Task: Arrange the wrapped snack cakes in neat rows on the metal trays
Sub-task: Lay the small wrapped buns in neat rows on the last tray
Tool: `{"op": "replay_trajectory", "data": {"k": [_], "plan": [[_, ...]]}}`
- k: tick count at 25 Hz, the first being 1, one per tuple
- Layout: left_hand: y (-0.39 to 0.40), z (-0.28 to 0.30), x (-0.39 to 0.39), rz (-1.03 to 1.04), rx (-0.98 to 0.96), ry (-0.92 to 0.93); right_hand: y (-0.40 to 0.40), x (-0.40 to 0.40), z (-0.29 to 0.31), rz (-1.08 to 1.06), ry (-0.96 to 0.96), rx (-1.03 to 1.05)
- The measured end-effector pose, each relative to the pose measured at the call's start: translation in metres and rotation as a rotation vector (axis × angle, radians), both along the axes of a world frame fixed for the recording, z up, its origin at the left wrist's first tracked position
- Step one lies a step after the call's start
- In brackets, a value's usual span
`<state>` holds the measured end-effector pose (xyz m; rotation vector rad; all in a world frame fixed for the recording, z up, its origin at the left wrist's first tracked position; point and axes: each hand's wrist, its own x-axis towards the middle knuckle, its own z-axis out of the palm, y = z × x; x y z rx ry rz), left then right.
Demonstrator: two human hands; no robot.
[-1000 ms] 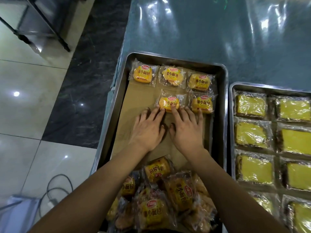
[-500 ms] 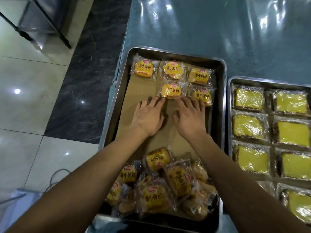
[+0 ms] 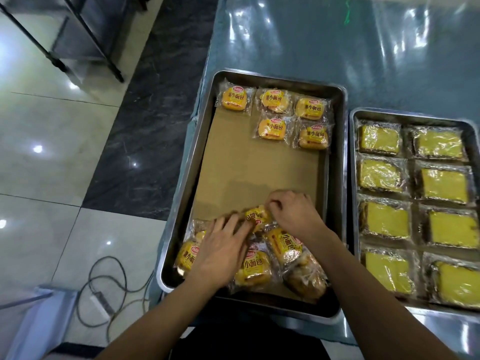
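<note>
While the right hand [image 3: 293, 214] pinches a light, crinkly snack cake [image 3: 257, 216] by its wrapper edge, the left hand [image 3: 220, 253] rests spread on the pile.

Both bare forearms reach in from 6 o'clock, converging toward 12. The left hand [image 3: 220, 253] lies palm down, fingers [image 3: 231, 224] spread and pointing toward 1 o'clock. The right hand [image 3: 294, 214] sits just beyond it, knuckles up, fingers curled in a pinch toward 9 o'clock.
</note>
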<state>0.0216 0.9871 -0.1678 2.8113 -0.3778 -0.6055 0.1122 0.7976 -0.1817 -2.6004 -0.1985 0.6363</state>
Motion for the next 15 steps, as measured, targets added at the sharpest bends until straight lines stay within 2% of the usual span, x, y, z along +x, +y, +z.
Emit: {"op": "replay_trajectory", "data": {"k": [3, 7, 9, 12, 15], "plan": [[0.004, -0.003, -0.011, -0.051, 0.054, -0.009, 0.003, -0.01, 0.006, 0.077, -0.007, -0.07], [0.005, -0.003, -0.01, -0.002, 0.076, -0.015, 0.007, -0.015, 0.017, 0.194, 0.025, -0.247], [0.006, -0.007, -0.008, 0.016, 0.097, 0.022, 0.01, -0.018, 0.02, 0.191, 0.048, -0.257], [0.01, -0.013, 0.004, 0.084, 0.109, 0.057, 0.016, -0.025, 0.023, 0.135, -0.06, -0.202], [0.006, -0.007, 0.017, 0.09, 0.134, -0.013, 0.025, -0.023, 0.022, 0.134, -0.175, -0.223]]}}
